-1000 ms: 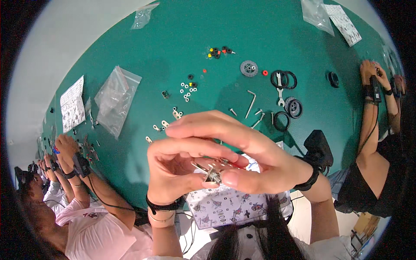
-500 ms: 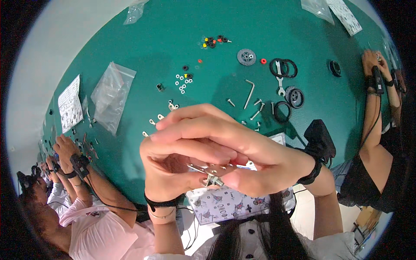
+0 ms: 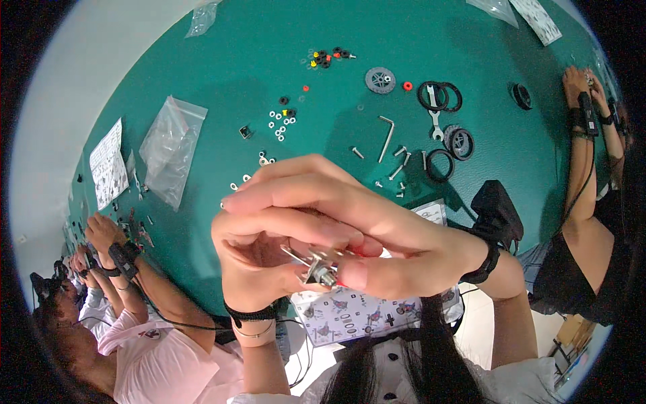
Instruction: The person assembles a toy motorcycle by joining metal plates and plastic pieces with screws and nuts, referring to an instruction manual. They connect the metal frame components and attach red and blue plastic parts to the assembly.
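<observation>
Close to me, above the table's near side, both my hands meet around a small assembly of metal plates with a bolt and nut (image 3: pixel 323 271). My left hand (image 3: pixel 247 276) pinches it from the left, thumb in front. From the other side my right hand (image 3: pixel 393 246) grips it, its thumb against the bolt end and its long fingers lapping over the left hand. Part of the assembly is hidden behind fingers. Beyond the knuckles lie a few flat metal links (image 3: pixel 243 180), partly covered by my hand.
On the green table (image 3: pixel 222 60) lie white nuts (image 3: pixel 279 128), bolts (image 3: pixel 400 161), a hex key (image 3: pixel 386 138), a wrench (image 3: pixel 435 118), black rings (image 3: pixel 441 165) and a grey wheel (image 3: pixel 380 80). A plastic bag (image 3: pixel 171 151) is at left. Co-workers' hands (image 3: pixel 104 232) work at both sides.
The metal assembly has turned in my fingers, so its bolt end faces more toward me. Both hands have shifted slightly left.
</observation>
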A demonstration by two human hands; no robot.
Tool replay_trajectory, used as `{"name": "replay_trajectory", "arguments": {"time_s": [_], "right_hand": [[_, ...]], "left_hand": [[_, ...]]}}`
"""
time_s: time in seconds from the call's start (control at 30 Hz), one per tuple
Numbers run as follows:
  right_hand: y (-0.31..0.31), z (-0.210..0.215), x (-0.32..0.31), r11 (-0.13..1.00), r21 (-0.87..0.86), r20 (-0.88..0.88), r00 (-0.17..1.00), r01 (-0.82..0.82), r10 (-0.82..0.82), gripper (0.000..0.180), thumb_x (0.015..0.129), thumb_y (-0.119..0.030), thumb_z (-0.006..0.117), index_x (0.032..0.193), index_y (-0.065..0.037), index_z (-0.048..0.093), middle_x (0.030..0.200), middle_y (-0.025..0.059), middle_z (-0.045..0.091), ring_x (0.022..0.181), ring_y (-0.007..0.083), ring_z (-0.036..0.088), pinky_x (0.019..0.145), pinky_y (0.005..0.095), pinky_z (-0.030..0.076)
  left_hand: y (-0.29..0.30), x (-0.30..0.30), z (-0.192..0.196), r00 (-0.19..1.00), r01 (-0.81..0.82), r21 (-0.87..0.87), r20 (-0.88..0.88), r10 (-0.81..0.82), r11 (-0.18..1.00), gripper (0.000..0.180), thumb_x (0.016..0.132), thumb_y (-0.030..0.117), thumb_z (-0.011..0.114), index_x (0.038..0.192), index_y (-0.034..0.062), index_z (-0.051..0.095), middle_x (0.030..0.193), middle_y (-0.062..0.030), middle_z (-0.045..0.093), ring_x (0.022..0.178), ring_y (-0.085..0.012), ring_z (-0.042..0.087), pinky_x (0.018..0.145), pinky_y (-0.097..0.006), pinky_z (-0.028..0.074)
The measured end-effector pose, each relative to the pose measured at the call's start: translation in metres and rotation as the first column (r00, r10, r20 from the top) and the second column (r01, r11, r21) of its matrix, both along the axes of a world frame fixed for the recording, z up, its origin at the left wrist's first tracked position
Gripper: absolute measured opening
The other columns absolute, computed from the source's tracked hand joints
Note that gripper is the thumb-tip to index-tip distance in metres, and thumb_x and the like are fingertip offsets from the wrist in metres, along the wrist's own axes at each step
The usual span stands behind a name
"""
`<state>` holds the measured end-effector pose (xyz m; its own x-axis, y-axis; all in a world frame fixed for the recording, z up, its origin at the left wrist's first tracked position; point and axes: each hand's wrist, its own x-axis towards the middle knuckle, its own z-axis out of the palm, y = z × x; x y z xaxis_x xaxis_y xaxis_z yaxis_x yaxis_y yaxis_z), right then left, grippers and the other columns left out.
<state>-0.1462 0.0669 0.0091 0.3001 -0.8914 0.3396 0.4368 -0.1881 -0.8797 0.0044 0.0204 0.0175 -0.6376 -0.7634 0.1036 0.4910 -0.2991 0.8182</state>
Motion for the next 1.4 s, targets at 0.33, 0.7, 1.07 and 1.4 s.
{"name": "replay_trajectory", "arguments": {"time_s": [0.33,0.7,1.07,1.4], "right_hand": [[0.000,-0.001,0.000,0.999,0.042,-0.029,0.999,-0.016,0.017,0.067,0.078,-0.030,0.050,0.135,0.000,0.033,0.135,0.0168,0.030,0.129,0.0273,0.026,0.105,0.0371,0.021],[0.004,-0.002,0.001,0.996,0.084,0.036,0.999,-0.015,0.012,0.065,0.079,-0.025,0.051,0.135,0.001,0.032,0.135,0.0176,0.029,0.128,0.0273,0.028,0.103,0.0375,0.025],[-0.006,-0.012,0.010,0.955,-0.233,-0.102,0.972,0.182,-0.210,0.049,0.086,-0.016,0.047,0.131,-0.002,0.034,0.105,0.0081,0.040,0.093,0.0210,0.040,0.089,0.0342,0.030],[-0.004,-0.014,0.010,0.959,-0.219,-0.028,0.982,0.177,-0.188,0.050,0.087,-0.023,0.049,0.131,-0.004,0.034,0.106,0.0072,0.043,0.099,0.0225,0.041,0.093,0.0370,0.027]], "left_hand": [[-0.001,0.004,-0.004,0.985,-0.027,-0.093,0.168,0.043,0.995,0.027,0.063,0.011,0.075,0.080,-0.0091,0.066,0.078,-0.0193,0.066,0.075,-0.0270,0.067,0.069,-0.032,0.054],[-0.007,0.000,-0.011,0.997,-0.011,-0.125,0.078,0.021,0.992,0.026,0.065,0.015,0.071,0.077,-0.0081,0.067,0.076,-0.0200,0.066,0.072,-0.0292,0.067,0.067,-0.033,0.054],[-0.003,-0.002,-0.003,0.993,-0.012,-0.087,0.114,0.022,0.996,0.029,0.068,0.016,0.072,0.078,-0.0106,0.065,0.076,-0.0250,0.065,0.072,-0.0320,0.067,0.066,-0.035,0.055],[-0.011,-0.002,-0.016,0.990,0.104,-0.178,-0.075,-0.119,0.979,0.029,0.073,0.017,0.071,0.081,-0.0104,0.063,0.077,-0.0252,0.065,0.073,-0.0345,0.067,0.068,-0.039,0.055]]}}
